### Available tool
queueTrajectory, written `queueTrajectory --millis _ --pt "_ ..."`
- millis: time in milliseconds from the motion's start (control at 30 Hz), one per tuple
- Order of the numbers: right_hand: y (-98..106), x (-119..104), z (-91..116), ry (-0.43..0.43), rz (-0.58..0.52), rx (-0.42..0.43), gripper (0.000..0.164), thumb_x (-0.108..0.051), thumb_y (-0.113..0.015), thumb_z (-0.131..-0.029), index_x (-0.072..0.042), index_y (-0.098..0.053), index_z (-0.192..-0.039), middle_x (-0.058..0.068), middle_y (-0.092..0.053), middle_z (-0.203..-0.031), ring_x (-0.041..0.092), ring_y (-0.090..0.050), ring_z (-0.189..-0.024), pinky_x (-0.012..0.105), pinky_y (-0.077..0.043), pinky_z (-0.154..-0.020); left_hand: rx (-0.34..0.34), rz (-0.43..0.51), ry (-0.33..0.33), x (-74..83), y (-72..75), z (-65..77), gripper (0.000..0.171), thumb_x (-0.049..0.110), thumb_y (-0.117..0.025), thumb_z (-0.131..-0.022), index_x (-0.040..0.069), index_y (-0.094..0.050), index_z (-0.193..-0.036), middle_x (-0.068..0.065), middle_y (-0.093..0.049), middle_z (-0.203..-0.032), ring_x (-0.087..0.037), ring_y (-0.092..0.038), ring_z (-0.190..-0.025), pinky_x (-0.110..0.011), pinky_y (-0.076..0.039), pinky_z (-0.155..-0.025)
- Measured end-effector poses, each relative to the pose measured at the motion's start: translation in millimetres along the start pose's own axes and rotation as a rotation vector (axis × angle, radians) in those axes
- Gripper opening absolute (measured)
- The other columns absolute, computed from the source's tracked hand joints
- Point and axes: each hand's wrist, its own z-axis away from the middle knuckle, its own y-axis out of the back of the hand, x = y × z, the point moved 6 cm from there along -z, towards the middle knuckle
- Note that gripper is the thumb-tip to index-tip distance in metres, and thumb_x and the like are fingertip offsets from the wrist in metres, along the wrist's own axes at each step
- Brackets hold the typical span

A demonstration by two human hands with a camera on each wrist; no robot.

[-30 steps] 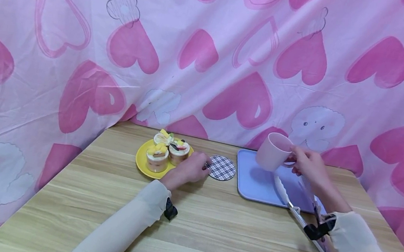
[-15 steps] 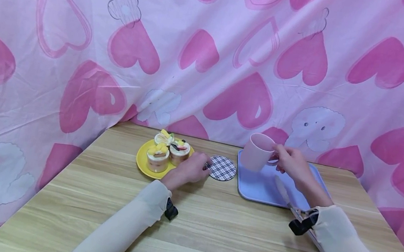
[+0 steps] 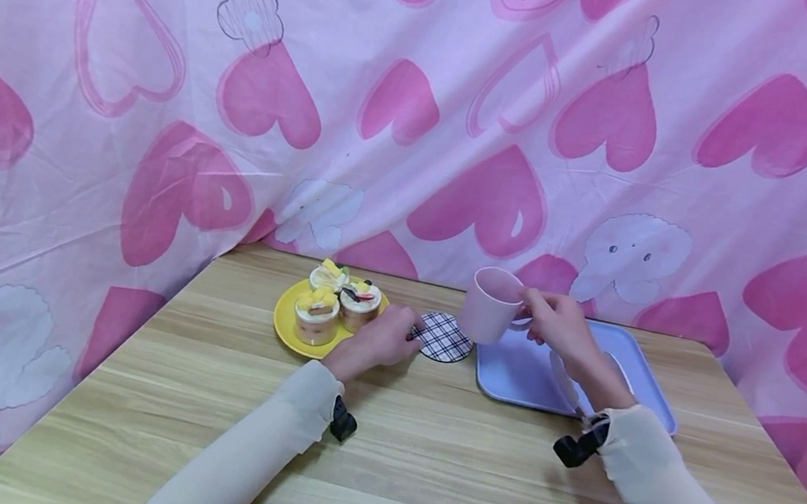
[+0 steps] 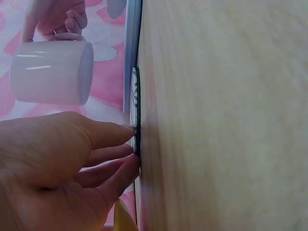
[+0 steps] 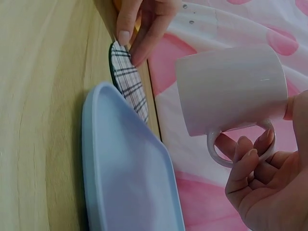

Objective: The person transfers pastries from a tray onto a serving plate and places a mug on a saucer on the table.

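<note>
My right hand [image 3: 559,326] grips a pale pink mug [image 3: 488,311] by its handle, fingers curled through it, as the right wrist view shows. The mug is upright and raised, between the plaid coaster [image 3: 445,341] and the blue tray [image 3: 637,369] in the head view. At the coaster's left edge, my left hand [image 3: 384,335] pinches the rim between thumb and fingers. The coaster is round, white with dark checks, and lies on the table. Tongs [image 3: 565,383] lie over the tray, mostly hidden beneath my right forearm.
A yellow plate [image 3: 285,323] with three dessert cups [image 3: 316,322] stands just left of my left hand. The wooden table [image 3: 422,473] reaches back to a pink heart-patterned cloth [image 3: 486,195]. The coaster lies close to the tray's left side.
My right hand has carried the mug leftward, from above the tray to beside the coaster and slightly lower. My left hand stays at the coaster's edge.
</note>
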Motion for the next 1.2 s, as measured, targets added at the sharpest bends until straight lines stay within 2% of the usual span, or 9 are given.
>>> queueTrajectory --millis 100,233,333,533,900,1200 --pt "-4.9 -2.0 -0.4 0.002 -0.012 -0.005 0.061 -0.054 -0.045 -0.11 -0.004 -0.075 -0.128 0.023 -0.077 -0.123 0.03 -0.068 -0.084 0.028 -0.058 -0.07 -0.008 0.001 0.002 -2.0 -0.9 -2.2 0.035 0.022 -0.077 -0.098 0.006 -0.078 -0.129 -0.012 -0.078 -0.13 -0.026 -0.071 -0.124 -0.043 -0.061 -0.108" --pt "-10.2 -4.0 -1.3 0.006 -0.02 -0.009 0.062 -0.056 -0.047 -0.11 -0.003 -0.077 -0.124 0.021 -0.078 -0.121 0.028 -0.069 -0.083 0.027 -0.057 -0.069 -0.019 0.028 0.011 1.3 2.2 0.0 0.035 0.02 -0.077 -0.098 0.005 -0.077 -0.13 -0.012 -0.078 -0.129 -0.025 -0.07 -0.119 -0.043 -0.061 -0.106" --pt "-13.5 -5.0 -2.5 0.014 -0.011 -0.01 0.063 -0.057 -0.046 -0.11 -0.004 -0.077 -0.124 0.022 -0.078 -0.12 0.024 -0.068 -0.08 0.027 -0.057 -0.068 -0.018 0.032 0.017 10.2 8.9 7.0 0.034 0.018 -0.076 -0.099 0.003 -0.077 -0.13 -0.014 -0.078 -0.128 -0.024 -0.07 -0.116 -0.042 -0.062 -0.104" --pt "-20.2 -5.9 -5.9 0.038 0.011 -0.004 0.064 -0.058 -0.049 -0.109 -0.003 -0.076 -0.127 0.021 -0.079 -0.115 0.021 -0.064 -0.073 0.027 -0.055 -0.065 -0.034 0.008 0.038 29.5 23.5 21.4 0.035 0.016 -0.075 -0.101 0.001 -0.075 -0.133 -0.015 -0.076 -0.133 -0.027 -0.069 -0.124 -0.043 -0.06 -0.109" --pt "-34.2 -0.9 -14.0 0.032 0.027 0.011 0.06 -0.057 -0.048 -0.109 -0.005 -0.078 -0.118 0.018 -0.08 -0.115 0.022 -0.063 -0.074 0.029 -0.053 -0.065 -0.036 0.002 0.064 34.9 27.5 27.2 0.036 0.016 -0.074 -0.102 0.002 -0.073 -0.136 -0.016 -0.074 -0.138 -0.03 -0.066 -0.133 -0.045 -0.055 -0.116" --pt "-42.1 1.4 -19.1 0.017 0.04 0.018 0.058 -0.055 -0.048 -0.108 -0.005 -0.078 -0.117 0.017 -0.079 -0.117 0.023 -0.063 -0.076 0.03 -0.053 -0.068 -0.031 0.024 0.061 35.3 27.4 27.2 0.035 0.015 -0.075 -0.102 0.001 -0.074 -0.134 -0.016 -0.075 -0.134 -0.028 -0.069 -0.127 -0.045 -0.057 -0.113"
